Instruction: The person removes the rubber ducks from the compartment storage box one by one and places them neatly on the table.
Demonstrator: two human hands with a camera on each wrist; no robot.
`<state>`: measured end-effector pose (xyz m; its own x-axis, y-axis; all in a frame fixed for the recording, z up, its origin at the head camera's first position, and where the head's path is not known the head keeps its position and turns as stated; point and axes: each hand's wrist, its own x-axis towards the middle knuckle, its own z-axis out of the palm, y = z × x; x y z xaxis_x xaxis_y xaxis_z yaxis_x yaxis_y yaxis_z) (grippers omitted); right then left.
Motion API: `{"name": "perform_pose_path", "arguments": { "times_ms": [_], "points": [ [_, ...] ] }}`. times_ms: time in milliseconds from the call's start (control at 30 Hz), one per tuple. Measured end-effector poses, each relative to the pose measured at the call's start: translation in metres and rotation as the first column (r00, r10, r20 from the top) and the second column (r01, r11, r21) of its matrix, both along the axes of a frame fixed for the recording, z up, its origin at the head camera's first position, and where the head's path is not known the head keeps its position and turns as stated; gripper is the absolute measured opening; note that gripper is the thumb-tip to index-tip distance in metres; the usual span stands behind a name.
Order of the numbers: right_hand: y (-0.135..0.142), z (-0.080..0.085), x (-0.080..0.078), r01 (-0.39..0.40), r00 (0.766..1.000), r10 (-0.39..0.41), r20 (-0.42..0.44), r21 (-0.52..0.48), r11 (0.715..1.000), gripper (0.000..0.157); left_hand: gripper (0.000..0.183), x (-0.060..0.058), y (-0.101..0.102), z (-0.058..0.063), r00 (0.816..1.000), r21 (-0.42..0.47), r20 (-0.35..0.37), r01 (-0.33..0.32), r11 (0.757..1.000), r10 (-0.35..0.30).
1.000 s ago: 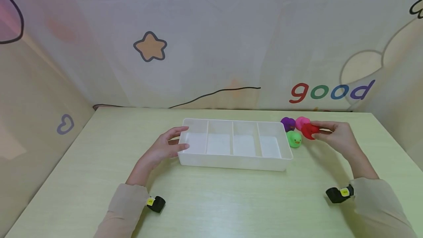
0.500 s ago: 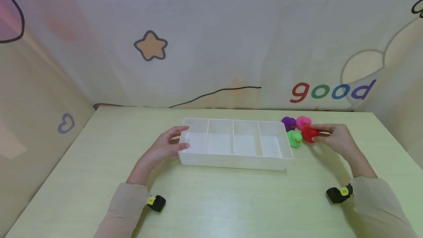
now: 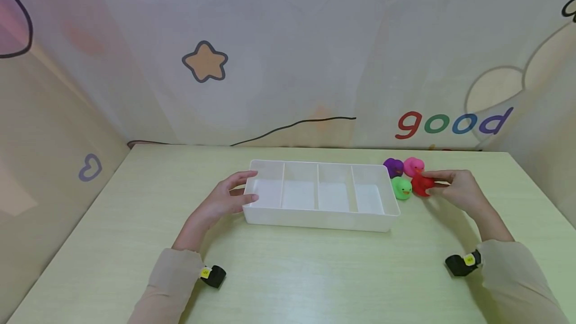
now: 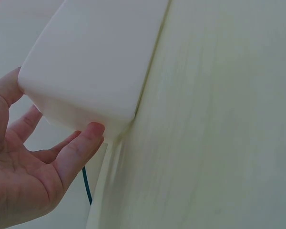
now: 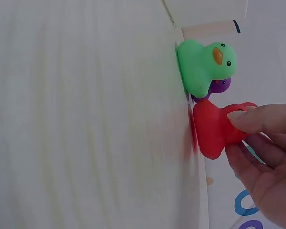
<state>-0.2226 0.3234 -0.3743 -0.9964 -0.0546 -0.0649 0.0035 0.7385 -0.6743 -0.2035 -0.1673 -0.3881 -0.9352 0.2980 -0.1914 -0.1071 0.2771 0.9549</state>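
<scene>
A white divided tray [image 3: 315, 220] with several compartments lies lengthwise across the table. My left hand [image 3: 221, 199] holds its left end, thumb and fingers spread around the corner walls, as the left wrist view of the tray [image 4: 90, 57] also shows. Off the tray's right end, my right hand [image 3: 463, 191] pinches a red rubber duck [image 3: 421, 184] between thumb and fingers. In the right wrist view the red duck [image 5: 209, 130] sits low, right at the table surface. Beside it are a green duck [image 3: 401, 188], a purple duck [image 3: 393, 167] and a pink duck [image 3: 413, 165].
The pale wooden table [image 3: 292, 274] ends at the back against a printed cloth [image 3: 288, 64] with a star and coloured letters. A black wrist camera [image 3: 461, 265] sits at the right cuff and another black camera [image 3: 213, 276] at the left cuff.
My right hand has lowered the red duck slightly toward the near side, beside the green duck. The left hand and the tray have stayed in place.
</scene>
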Motion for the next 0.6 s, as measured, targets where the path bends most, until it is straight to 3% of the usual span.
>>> {"name": "perform_pose_path", "arguments": {
  "times_ms": [600],
  "points": [
    [0.005, -0.0053, -0.0012, -0.025, 1.0, 0.024, 0.012, 0.026, 0.999, 0.044, 0.061, 0.0001, -0.0016, -0.0014, 1.0, 0.018, 0.001, 0.006, 1.0, -0.006]
  ]
}}
